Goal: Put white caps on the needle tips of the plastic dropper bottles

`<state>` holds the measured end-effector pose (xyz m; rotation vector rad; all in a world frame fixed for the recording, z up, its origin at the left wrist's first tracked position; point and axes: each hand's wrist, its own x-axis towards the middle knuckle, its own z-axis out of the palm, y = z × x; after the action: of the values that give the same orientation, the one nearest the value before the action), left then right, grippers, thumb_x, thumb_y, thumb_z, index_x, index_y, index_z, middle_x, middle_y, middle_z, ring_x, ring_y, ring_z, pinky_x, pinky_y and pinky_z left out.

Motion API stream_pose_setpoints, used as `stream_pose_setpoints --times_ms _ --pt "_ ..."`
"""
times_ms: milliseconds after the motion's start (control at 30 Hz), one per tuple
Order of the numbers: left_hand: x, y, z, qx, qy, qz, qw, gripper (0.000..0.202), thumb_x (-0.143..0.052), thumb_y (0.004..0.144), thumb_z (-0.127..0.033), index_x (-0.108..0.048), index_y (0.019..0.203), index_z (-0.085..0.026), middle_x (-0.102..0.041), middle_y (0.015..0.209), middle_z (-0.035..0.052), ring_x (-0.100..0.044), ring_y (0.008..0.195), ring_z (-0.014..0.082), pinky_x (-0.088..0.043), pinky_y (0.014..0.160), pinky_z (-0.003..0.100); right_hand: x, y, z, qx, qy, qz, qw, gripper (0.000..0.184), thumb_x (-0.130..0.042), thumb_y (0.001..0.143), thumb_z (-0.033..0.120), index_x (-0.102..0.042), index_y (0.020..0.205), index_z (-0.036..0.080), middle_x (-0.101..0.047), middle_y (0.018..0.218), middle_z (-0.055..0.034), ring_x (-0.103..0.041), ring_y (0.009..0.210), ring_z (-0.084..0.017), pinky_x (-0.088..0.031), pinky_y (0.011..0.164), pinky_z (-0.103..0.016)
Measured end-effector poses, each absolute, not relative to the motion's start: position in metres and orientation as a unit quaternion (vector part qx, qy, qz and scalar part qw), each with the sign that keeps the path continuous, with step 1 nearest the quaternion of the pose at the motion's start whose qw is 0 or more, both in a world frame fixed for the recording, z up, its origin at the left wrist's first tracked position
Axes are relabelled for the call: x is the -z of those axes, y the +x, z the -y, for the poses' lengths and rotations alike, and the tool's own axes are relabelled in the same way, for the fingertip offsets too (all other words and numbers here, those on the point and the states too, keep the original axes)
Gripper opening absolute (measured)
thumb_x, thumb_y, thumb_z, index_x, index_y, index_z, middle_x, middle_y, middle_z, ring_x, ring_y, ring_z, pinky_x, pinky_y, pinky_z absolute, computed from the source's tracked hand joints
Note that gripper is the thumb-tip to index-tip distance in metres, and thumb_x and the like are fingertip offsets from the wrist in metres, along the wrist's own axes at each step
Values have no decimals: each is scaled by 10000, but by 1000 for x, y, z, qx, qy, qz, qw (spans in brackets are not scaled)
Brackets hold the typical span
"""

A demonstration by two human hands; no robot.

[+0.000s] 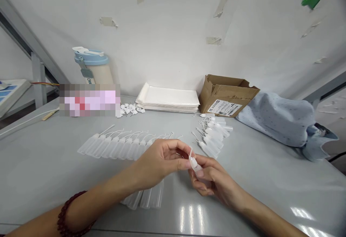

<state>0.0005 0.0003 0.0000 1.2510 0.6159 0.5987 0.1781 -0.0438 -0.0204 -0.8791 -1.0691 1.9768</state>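
Observation:
My right hand (216,177) is closed around a small translucent needle-tip bottle (205,182), which tilts up and to the left. On top of it is a white cap (193,162) with a thin strap and a fine needle. My left hand (159,161) pinches at this tip with thumb and forefinger; its fingertips partly hide the needle. Behind my left hand lies a row of similar bottles (116,146) with white tops and straps. Several clear bottles (151,197) without visible tops lie beneath my left wrist, partly covered. Another cluster of topped bottles (213,137) lies beyond my right hand.
Against the wall stand a cream tumbler (98,73) with a blue lid, a stack of white padded envelopes (169,98) and an open cardboard box (227,96). Loose white caps (131,109) lie left of the envelopes. A light-blue cloth (278,118) is at the right.

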Motion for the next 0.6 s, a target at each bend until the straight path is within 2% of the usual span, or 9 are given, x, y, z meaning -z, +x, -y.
stream_pose_setpoints --times_ms 267,433,600 --pt "-7 -1 4 -266 700 -297 593 91 -602 788 -184 -661 857 -190 -646 909 20 -588 845 146 -472 792 270 21 178 43 -765 -338 435 334 165 -522 757 203 -526 914 154 -338 554 68 -239 479 -62 -168 421 -192" --pt "-11 -6 2 -256 756 -277 535 163 -573 797 -138 -668 904 -216 -669 909 0 -588 873 142 -454 821 264 17 175 43 -782 -316 415 342 183 -506 796 327 -517 834 148 -406 549 49 -257 434 -52 -150 380 -185" --pt "-14 -6 1 -247 756 -286 535 152 -586 783 -138 -673 887 -208 -667 888 -3 -593 850 139 -458 800 254 15 174 42 -782 -327 405 343 195 -527 799 335 -525 772 142 -416 543 44 -278 417 -47 -149 366 -186"
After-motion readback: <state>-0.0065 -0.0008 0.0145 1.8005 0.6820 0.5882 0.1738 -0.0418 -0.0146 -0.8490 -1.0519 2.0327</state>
